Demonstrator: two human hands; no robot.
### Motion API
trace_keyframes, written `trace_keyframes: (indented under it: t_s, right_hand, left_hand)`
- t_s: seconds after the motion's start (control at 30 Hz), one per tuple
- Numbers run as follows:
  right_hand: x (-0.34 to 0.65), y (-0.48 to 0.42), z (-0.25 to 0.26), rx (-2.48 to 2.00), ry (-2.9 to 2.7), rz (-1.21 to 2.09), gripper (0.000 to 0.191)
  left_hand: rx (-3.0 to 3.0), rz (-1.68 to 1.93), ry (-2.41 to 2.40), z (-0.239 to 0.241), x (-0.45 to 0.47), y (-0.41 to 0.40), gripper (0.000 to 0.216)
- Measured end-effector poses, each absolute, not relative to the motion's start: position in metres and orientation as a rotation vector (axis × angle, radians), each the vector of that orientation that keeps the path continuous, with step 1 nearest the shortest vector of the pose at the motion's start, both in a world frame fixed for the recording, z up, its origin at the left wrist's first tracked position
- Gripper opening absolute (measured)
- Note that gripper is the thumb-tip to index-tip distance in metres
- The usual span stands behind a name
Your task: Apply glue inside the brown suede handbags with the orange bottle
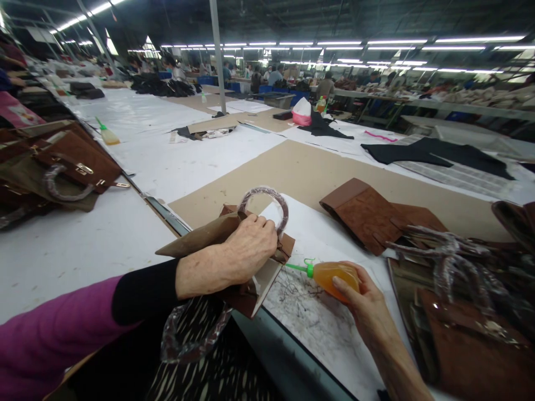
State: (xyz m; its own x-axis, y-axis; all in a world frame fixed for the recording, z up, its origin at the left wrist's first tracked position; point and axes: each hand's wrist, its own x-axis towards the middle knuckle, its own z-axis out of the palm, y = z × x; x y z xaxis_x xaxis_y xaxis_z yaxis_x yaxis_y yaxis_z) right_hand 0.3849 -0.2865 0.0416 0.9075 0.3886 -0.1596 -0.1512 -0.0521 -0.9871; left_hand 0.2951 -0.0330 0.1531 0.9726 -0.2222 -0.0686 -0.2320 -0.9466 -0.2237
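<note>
My left hand (246,250) is closed on a brown handbag (246,298) at the table's front edge, with its fingers curled down near the bag's top. One plastic-wrapped handle (284,209) arches up behind that hand; a second wrapped handle (196,348) hangs toward my lap. My right hand (368,295) grips a soft squeeze bottle (334,278) of amber liquid, tilted sideways. Its thin green nozzle points left, with the tip at or very close to the bag's edge; whether it touches I cannot tell. The fingers of my left hand are partly hidden.
Brown handbags with wrapped handles (463,323) are piled at the right, beside a folded brown panel (363,214). More bags (79,161) stand at the left. Another glue-like bottle (108,135) sits farther back. Black fabric pieces (438,153) and a metal post (218,61) stand beyond.
</note>
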Motion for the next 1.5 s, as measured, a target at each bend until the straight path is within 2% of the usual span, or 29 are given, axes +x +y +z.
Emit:
trace_keyframes:
  t_s: [0.53,0.7,0.93,1.5]
  right_hand:
    - [0.372,-0.291,0.048,-1.543,-0.267,0.580,0.050]
    - [0.363,-0.294,0.051,-1.530,-0.279,0.620,0.048]
    - [0.350,-0.293,0.062,-1.537,-0.255,0.636,0.050]
    - [0.324,-0.288,0.074,-1.514,-0.193,0.634,0.049]
  left_hand:
    - [-2.834,-0.011,0.319,0.145,0.291,-0.030,0.021]
    - [-2.801,-0.068,0.353,0.143,0.290,-0.029,0.026]
    - [-2.861,0.101,0.324,0.157,0.292,-0.035,0.019]
    - [-2.855,0.073,0.323,0.156,0.291,-0.035,0.019]
